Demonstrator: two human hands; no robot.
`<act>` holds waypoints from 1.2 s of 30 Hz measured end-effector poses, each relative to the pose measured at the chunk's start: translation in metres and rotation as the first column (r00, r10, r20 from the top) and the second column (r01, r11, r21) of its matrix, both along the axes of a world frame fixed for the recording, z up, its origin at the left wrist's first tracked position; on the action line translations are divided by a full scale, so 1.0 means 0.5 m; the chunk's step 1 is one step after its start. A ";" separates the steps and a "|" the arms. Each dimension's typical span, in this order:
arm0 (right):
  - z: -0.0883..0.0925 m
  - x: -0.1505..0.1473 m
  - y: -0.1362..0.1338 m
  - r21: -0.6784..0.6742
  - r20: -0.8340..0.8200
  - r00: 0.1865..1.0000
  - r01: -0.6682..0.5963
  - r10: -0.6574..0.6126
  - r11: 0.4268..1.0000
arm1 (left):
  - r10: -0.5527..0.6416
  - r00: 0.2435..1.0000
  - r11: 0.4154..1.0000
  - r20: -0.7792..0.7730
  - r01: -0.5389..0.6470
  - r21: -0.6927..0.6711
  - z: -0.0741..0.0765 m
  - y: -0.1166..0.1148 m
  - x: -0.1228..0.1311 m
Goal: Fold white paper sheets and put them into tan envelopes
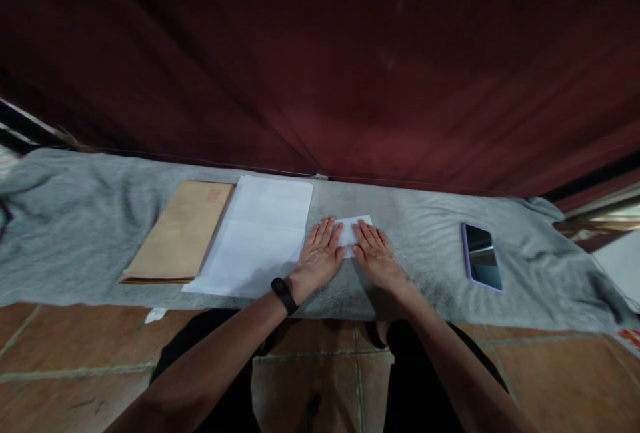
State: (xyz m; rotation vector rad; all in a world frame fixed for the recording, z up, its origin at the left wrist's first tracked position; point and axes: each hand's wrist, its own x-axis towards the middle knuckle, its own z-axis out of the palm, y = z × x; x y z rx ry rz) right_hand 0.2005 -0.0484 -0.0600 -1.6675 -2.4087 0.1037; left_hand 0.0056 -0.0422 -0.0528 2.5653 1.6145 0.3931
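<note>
A small white piece of paper (349, 235) lies flat on the grey cloth in front of me. My left hand (321, 251) rests palm down on its left side, fingers stretched out. On its right side lies my right hand (377, 254), also flat with the fingers extended. Both hands cover parts of the paper, so only its middle and top edge show. Just left of my left hand is a large white sheet (265, 226) with a crease across it. A black band (285, 295) is around my left wrist.
Brown envelopes (180, 233) with a red mark lie left of the white sheet. A phone (481, 257) in a purple case is at the right. The grey cloth (425, 233) covers a long narrow surface. Behind it hangs a dark red curtain (325, 73); tiled floor (310, 386) is below.
</note>
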 end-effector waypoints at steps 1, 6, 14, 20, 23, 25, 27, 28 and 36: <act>-0.001 0.004 0.002 0.002 0.000 1.000 0.010 -0.010 1.000 | 0.010 1.000 1.000 -0.003 -0.010 0.002 -0.001 -0.002 0.000; -0.010 0.025 0.010 0.017 0.013 0.998 0.068 -0.068 0.998 | 0.063 0.998 0.998 -0.020 -0.062 0.002 -0.001 -0.012 -0.001; -0.008 0.051 0.018 0.034 0.016 0.983 0.185 -0.185 0.982 | 0.082 0.997 0.997 -0.010 -0.082 0.005 0.004 -0.028 -0.016; 0.005 0.037 0.024 0.044 -0.079 0.977 0.200 -0.196 0.979 | 0.036 0.999 0.999 0.007 -0.037 0.035 0.011 -0.029 -0.018; 0.009 0.008 0.021 0.020 -0.182 0.980 0.082 -0.077 0.996 | -0.081 0.996 0.995 0.028 0.079 0.062 0.012 -0.026 -0.009; 0.010 -0.015 0.013 -0.003 -0.237 0.971 -0.011 0.010 1.000 | -0.137 0.989 0.988 0.046 0.134 0.071 0.008 -0.027 -0.002; 0.009 -0.034 0.004 -0.026 -0.262 0.962 -0.089 0.079 0.996 | -0.163 0.985 0.985 0.049 0.160 0.060 0.003 -0.031 0.005; 0.008 -0.041 -0.001 -0.034 -0.262 0.959 -0.118 0.105 0.992 | -0.169 0.985 0.985 0.044 0.166 0.047 0.000 -0.033 0.007; -0.007 -0.033 -0.009 0.007 -0.140 0.982 -0.130 0.129 0.992 | -0.119 0.993 0.993 0.007 0.119 0.029 -0.008 -0.050 0.006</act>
